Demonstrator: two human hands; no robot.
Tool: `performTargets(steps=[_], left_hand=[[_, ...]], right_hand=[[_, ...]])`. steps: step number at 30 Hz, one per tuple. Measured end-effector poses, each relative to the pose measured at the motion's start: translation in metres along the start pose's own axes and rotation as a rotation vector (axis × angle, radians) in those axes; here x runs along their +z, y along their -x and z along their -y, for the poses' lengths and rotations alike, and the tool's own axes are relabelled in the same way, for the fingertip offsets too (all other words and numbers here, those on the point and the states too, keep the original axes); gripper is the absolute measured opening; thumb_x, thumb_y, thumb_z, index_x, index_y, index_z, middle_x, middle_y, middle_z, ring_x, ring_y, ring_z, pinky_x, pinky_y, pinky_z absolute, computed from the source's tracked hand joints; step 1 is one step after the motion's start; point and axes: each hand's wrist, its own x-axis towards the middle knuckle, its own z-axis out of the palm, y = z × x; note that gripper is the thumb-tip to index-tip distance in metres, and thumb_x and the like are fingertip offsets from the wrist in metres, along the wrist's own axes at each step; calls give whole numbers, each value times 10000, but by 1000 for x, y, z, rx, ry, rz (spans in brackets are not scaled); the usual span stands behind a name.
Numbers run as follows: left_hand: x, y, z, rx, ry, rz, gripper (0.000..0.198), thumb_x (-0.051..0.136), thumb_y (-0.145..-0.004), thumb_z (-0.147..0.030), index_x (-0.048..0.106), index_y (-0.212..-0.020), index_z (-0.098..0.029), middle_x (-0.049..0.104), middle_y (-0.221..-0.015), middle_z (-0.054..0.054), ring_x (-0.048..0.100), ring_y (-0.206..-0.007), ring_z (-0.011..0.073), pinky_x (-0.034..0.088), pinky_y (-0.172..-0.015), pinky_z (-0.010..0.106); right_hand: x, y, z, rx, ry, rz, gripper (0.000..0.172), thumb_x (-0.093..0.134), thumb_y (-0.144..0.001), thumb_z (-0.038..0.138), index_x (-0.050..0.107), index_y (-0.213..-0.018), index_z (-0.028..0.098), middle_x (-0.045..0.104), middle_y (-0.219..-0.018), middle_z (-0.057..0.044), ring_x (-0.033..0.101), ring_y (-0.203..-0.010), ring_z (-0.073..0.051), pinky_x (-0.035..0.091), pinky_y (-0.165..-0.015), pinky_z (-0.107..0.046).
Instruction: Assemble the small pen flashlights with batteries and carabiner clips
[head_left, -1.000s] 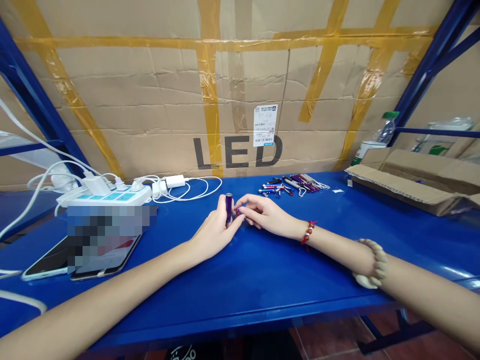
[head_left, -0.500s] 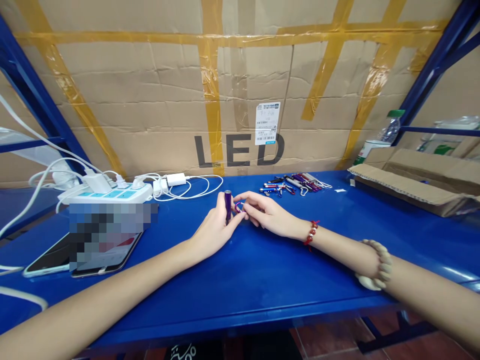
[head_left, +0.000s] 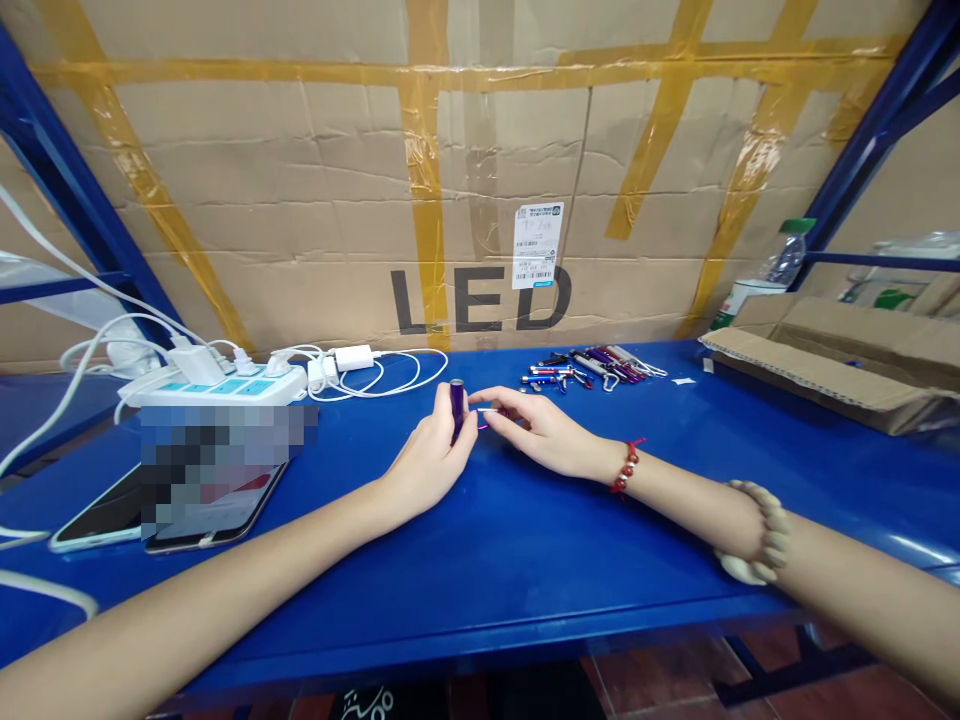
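Observation:
My left hand (head_left: pixel 431 445) is closed around a small purple flashlight (head_left: pixel 457 400), a metal tube held upright with its silver-rimmed end up. Close by on the right, my right hand (head_left: pixel 529 425) pinches a thin purple carabiner clip (head_left: pixel 484 427) with a pale, silvery bar on it. My fingers cover part of the clip, and whether it is joined to the flashlight cannot be made out. Both hands are just above the blue table (head_left: pixel 480 560).
Behind my right hand lies a pile of small colored flashlights with clips (head_left: pixel 600 368). An open cardboard box (head_left: pixel 810 365) and a plastic bottle (head_left: pixel 761 270) stand at right. At left are a white power strip (head_left: pixel 225 390), cables and two phones (head_left: pixel 217 510). A large carton (head_left: pixel 322 200) fills the back.
The purple clip has turned from a visible round loop to nearly edge-on between my hands. My left thumb has drawn back toward the flashlight, which stays in the left hand.

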Motion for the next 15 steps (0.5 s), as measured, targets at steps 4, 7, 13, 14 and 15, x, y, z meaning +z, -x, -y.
performTargets(steps=[4,7,13,14,15], left_hand=[[0,0,1,-8,-16,-29,70,339,-887,-278,306,-859,-223,529,-723,5,542,-596,152,428,-571,281],[0,0,2,1,-37,-49,58,345,-884,-261,312,-860,-219,539,-733,13,547,-607,155,445,-610,299],[2,0,3,12,22,-69,72,360,-883,-277,316,-876,-220,557,-793,27,583,-678,169,454,-623,299],[2,0,4,16,33,-66,73,363,-883,-276,316,-877,-220,559,-802,29,583,-686,169,453,-622,296],[2,0,3,21,43,-63,75,365,-883,-276,316,-876,-219,558,-801,28,582,-687,167,453,-622,294]], right_hand=[[-2,2,0,-90,146,19,343,369,-927,275,480,-1240,190,594,-1108,-66,562,-896,-141,452,-798,-290],[-5,2,0,-128,288,48,381,357,-931,295,444,-1288,194,592,-1029,-74,567,-854,-151,460,-735,-279],[-6,3,2,-134,439,76,413,365,-923,319,448,-1296,161,604,-943,-67,566,-726,-137,436,-638,-249],[-6,4,2,-133,435,75,406,372,-921,315,461,-1284,155,607,-933,-65,565,-723,-135,434,-646,-250],[-6,4,3,-134,423,74,396,381,-917,310,478,-1266,151,609,-919,-62,563,-721,-134,433,-652,-249]])
